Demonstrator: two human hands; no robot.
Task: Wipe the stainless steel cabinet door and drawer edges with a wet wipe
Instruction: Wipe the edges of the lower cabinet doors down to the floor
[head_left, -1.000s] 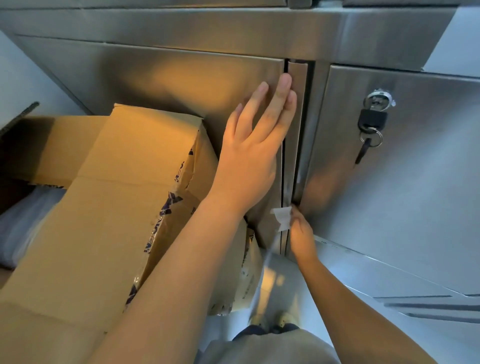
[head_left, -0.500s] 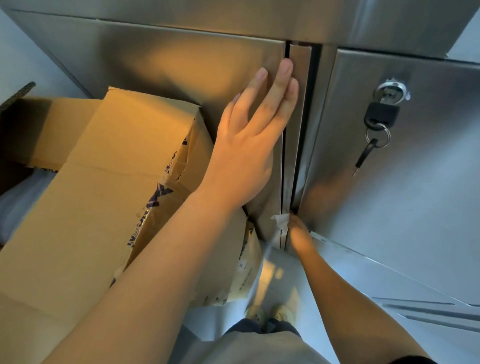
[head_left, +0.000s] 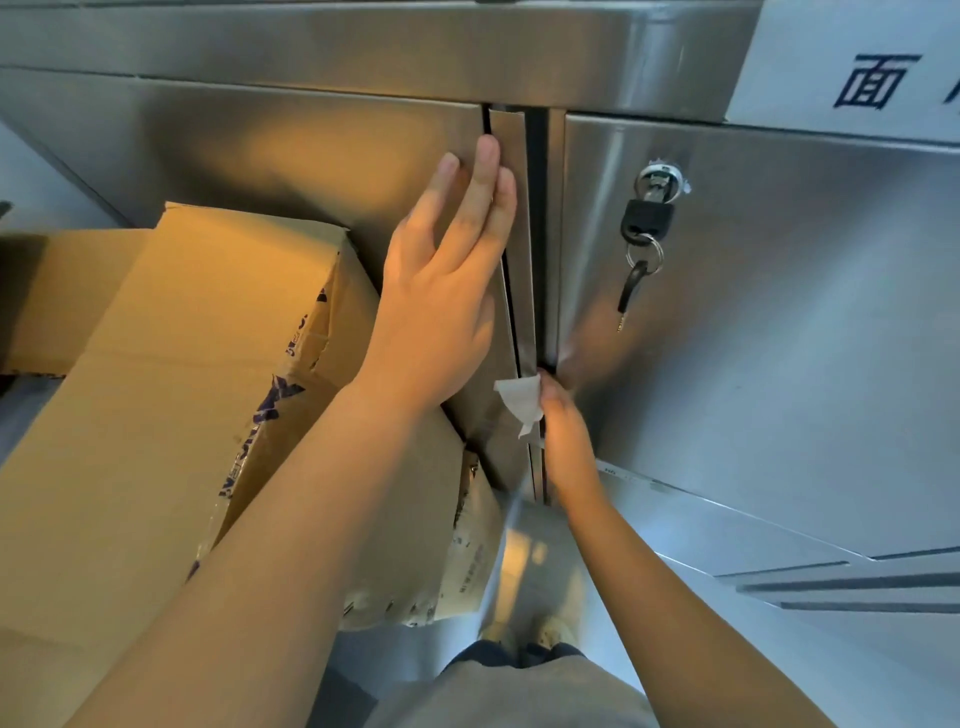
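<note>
A stainless steel cabinet door (head_left: 311, 171) fills the upper left, with its narrow vertical edge strip (head_left: 511, 249) at the centre. My left hand (head_left: 447, 291) lies flat on the door, fingers straight, fingertips at the edge strip. Lower down, my right hand (head_left: 563, 431) holds a white wet wipe (head_left: 519, 402) against the bottom part of that edge, its fingers tucked into the gap. A second steel door (head_left: 753, 338) stands to the right.
A lock with a black key and key ring (head_left: 647, 228) hangs on the right door. Cardboard boxes (head_left: 182, 389) crowd against the left door. A steel ledge (head_left: 363, 52) runs overhead. Drawer fronts (head_left: 831, 582) sit at the lower right. My feet show below.
My right hand with the wipe has slid slightly up the door edge. The left hand stays pressed flat on the door. The view has shifted a little.
</note>
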